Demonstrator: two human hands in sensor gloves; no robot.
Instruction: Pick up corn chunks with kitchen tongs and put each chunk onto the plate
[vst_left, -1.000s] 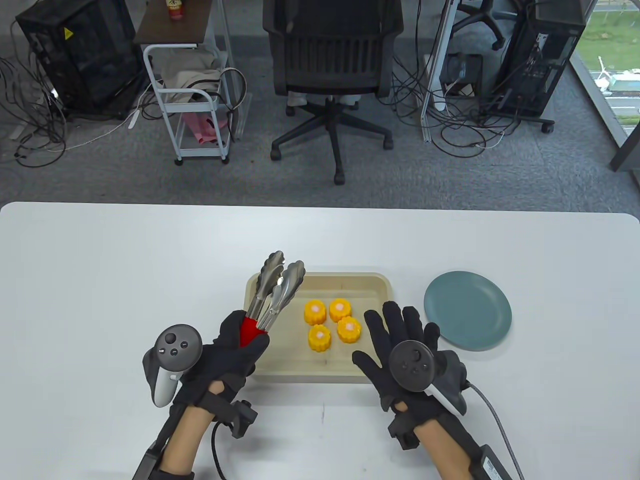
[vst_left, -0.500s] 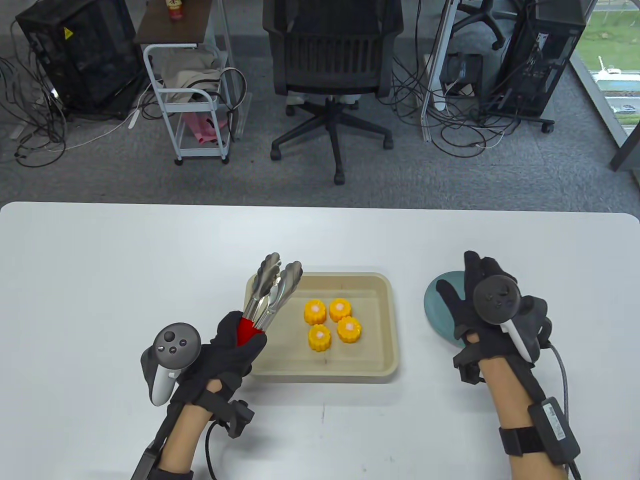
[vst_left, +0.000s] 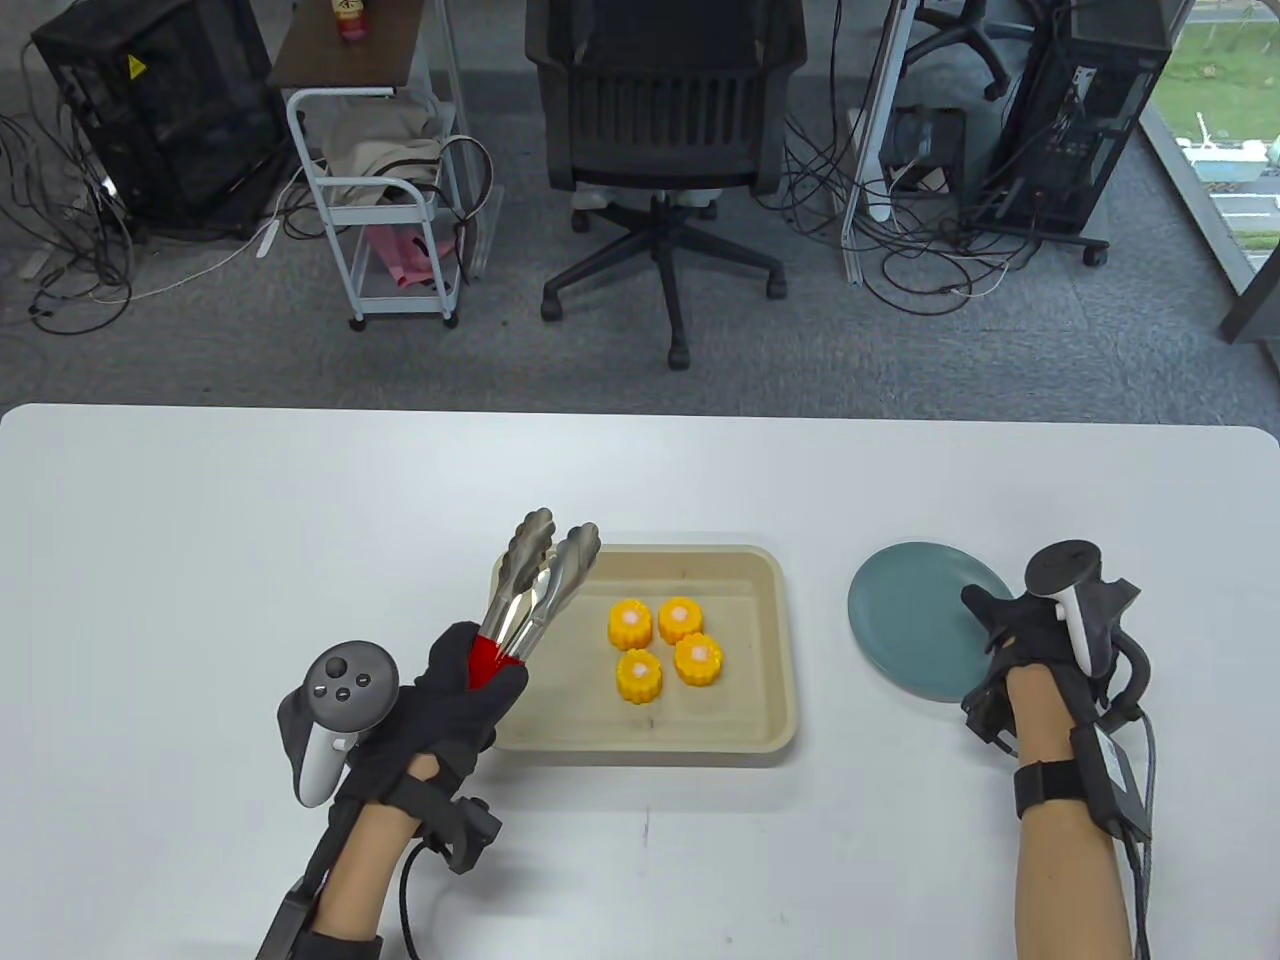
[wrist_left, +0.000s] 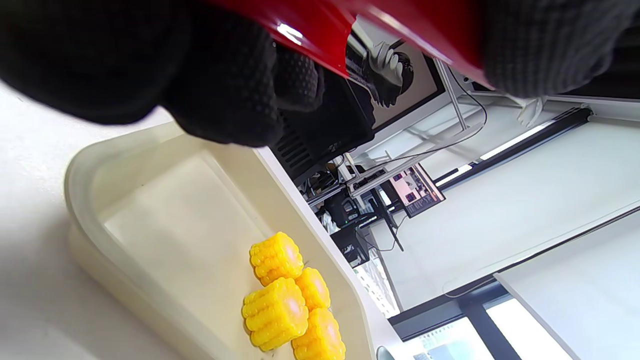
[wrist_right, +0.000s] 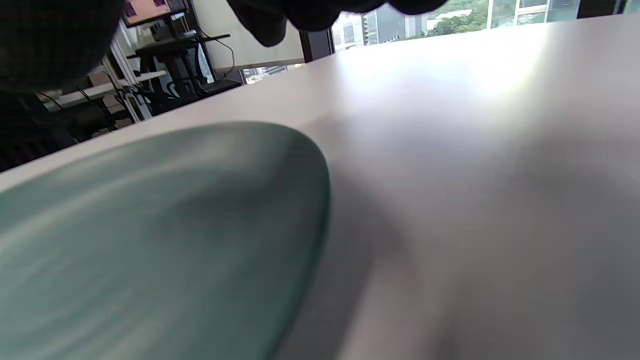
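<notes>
Several yellow corn chunks (vst_left: 631, 622) sit close together in a beige tray (vst_left: 785, 650) at mid-table. My left hand (vst_left: 470, 690) grips the red handle of the metal tongs (vst_left: 535, 575) at the tray's left end; their tips stand close together above its far-left corner. The left wrist view shows the red handle (wrist_left: 325, 30) in my gloved fingers (wrist_left: 225, 90), above the tray (wrist_left: 165, 210) and the corn chunks (wrist_left: 275, 310). A bare teal plate (vst_left: 910, 620) lies right of the tray. My right hand (vst_left: 1010, 625) stands on edge at its right rim, thumb over the plate (wrist_right: 150, 240), holding nothing.
The white table (vst_left: 250, 520) runs to rounded far corners. Beyond its far edge are a black office chair (vst_left: 665, 130), a white trolley (vst_left: 385, 210), computer towers and loose cables on the floor. A cable trails from my right wrist.
My right hand swept from the tray's right end over the plate to its right rim and turned on edge. The left hand with the tongs drifted slightly left.
</notes>
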